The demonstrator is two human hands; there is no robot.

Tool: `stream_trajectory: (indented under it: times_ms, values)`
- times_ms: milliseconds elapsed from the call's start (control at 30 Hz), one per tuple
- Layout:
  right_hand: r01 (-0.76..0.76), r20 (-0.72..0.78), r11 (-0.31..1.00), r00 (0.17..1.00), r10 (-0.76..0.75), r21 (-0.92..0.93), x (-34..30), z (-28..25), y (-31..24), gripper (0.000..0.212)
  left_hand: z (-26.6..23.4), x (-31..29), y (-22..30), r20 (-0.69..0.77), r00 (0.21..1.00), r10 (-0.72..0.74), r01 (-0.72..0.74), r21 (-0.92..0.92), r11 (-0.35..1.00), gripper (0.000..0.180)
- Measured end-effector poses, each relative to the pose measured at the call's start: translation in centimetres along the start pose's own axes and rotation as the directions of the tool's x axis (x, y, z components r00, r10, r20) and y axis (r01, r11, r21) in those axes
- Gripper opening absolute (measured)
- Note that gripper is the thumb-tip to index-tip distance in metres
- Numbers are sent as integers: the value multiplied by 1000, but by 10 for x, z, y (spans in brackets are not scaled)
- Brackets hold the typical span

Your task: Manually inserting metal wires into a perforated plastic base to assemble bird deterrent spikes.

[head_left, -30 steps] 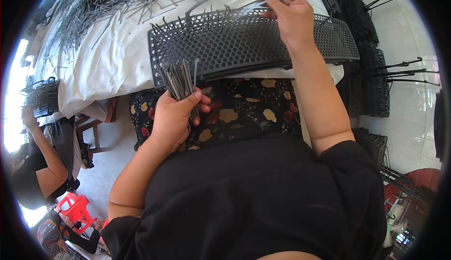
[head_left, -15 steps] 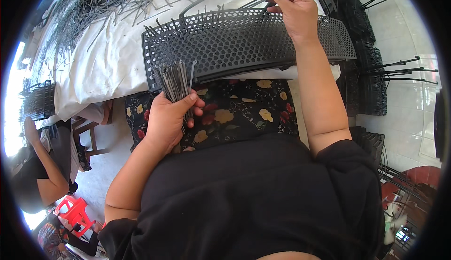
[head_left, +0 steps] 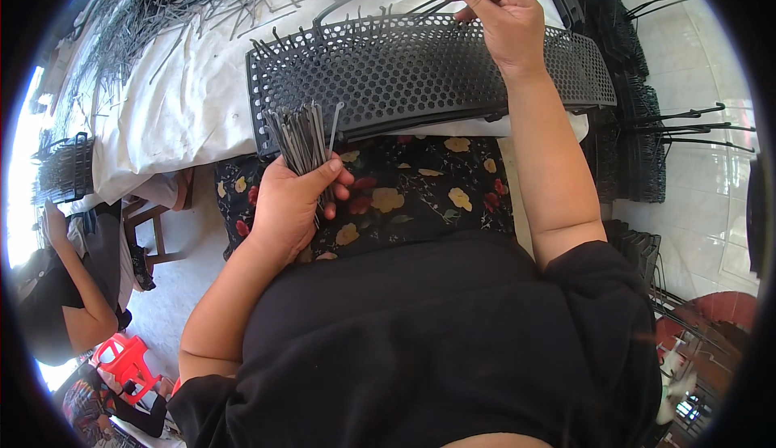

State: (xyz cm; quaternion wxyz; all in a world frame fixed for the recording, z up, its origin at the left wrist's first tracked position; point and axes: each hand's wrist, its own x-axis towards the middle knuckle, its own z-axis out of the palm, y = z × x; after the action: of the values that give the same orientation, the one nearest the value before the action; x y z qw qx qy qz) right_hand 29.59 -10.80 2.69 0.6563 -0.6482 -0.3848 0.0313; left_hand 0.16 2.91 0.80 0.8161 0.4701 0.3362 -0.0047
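Note:
My left hand is wrapped round an upright bundle of thin dark hooked strips. One strip with a bent tip leans apart from the others. The bundle's top overlaps the near left edge of a black perforated panel, which is dotted with round holes. At the panel's far edge, right of its middle, my right hand pinches a thin dark strip; the fingers hide its end. Several hooked strips stick up along the far left edge of the panel.
Loose dark strips are heaped on the white cloth at the far left. Black racks with hooks stand to the right. A flowered black cloth covers my lap. Another person sits at left, near a red stool.
My right hand has shifted slightly left along the panel's far edge, its fingers still pinched. My left hand and the bundle stay nearly in place.

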Motion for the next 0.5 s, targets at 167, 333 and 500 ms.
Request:
stream_trajectory:
  times_ms: [167, 333, 500]
  values:
    - [-25, 5, 1000, 1000, 25, 7, 6, 10, -18, 6, -1, 1, -1, -6, 1000, 1, -1, 0, 1000, 8]
    - [-51, -137, 995, 989, 62, 87, 10, 13, -21, 5, 1, 0, 0, -11, 1000, 10, -9, 25, 1000, 7]
    - [-115, -194, 991, 973, 126, 65, 10, 19, -16, 7, 1, 1, -1, -22, 1000, 4, -3, 33, 999, 7]
